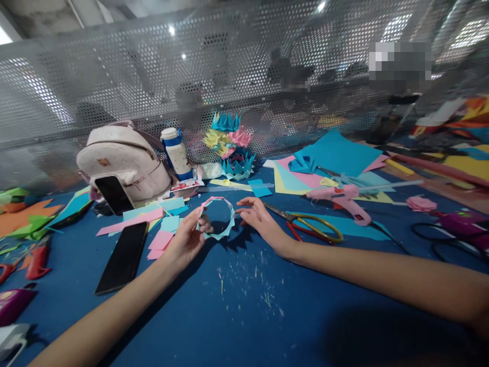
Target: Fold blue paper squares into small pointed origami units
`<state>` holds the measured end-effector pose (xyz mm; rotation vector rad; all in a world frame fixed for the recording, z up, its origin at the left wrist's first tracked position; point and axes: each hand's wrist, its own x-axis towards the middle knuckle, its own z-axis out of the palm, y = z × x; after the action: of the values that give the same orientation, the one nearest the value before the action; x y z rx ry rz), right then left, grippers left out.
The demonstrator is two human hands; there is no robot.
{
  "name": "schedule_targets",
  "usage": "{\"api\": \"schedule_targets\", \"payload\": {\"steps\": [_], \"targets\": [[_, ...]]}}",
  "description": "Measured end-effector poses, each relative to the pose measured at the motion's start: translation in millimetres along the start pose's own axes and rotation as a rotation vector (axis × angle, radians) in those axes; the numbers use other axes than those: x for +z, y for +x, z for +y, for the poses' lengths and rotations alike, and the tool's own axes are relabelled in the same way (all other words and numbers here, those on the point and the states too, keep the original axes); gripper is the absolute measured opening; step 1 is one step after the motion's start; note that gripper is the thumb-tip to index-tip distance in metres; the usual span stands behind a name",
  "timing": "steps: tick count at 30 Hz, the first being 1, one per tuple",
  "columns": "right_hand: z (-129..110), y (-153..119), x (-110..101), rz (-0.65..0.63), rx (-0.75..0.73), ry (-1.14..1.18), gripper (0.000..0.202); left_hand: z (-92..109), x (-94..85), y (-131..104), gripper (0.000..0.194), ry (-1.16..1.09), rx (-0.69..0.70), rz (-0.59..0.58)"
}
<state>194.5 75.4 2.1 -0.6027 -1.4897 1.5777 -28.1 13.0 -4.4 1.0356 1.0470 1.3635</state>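
Observation:
My left hand (193, 229) grips a folded paper ring (224, 234) by its left side. The ring is light blue and pink with a pointed outer edge, and it is tilted up above the blue table. On its other side, my right hand (257, 219) has its fingers apart and slightly curled, close to the ring's right rim; nothing shows in it. Scissors (305, 224) with yellow and red handles lie just beyond the right hand. Pink and blue paper squares (160, 243) are beside the left hand.
A pink glue gun (346, 199) lies at the right near blue paper sheets (336, 153). At the back stand folded paper flowers (237, 163), a bottle (178, 155) and a backpack (122, 163). One phone (124, 260) lies flat at the left; paper scraps (263, 290) dot the blue table (214, 331).

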Motion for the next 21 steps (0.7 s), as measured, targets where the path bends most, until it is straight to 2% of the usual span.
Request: {"api": "schedule_targets", "payload": {"steps": [4,6,10,15,21], "targets": [[0.4,2.2,1.4,-0.275,0.204,0.274,0.051,-1.5,-1.0,-3.3,0.027,-0.097,-0.066,-0.067],[-0.3,2.1,0.7,-0.351,0.301,0.397,0.046,-5.3,1.0,-3.6,0.028,-0.146,-0.096,-0.102],[1.0,3.9,-3.2,-0.323,0.341,0.456,0.033,-11.6,8.1,-4.3,0.028,-0.246,-0.157,-0.180],[3.1,6.2,-5.6,-0.313,0.370,0.493,0.037,-7.4,14.9,-12.0,0.029,-0.348,-0.249,-0.296],[3.1,4.3,-6.6,-0.312,0.386,0.476,0.039,-1.9,18.9,-16.7,0.030,-0.452,-0.261,-0.331]]}}
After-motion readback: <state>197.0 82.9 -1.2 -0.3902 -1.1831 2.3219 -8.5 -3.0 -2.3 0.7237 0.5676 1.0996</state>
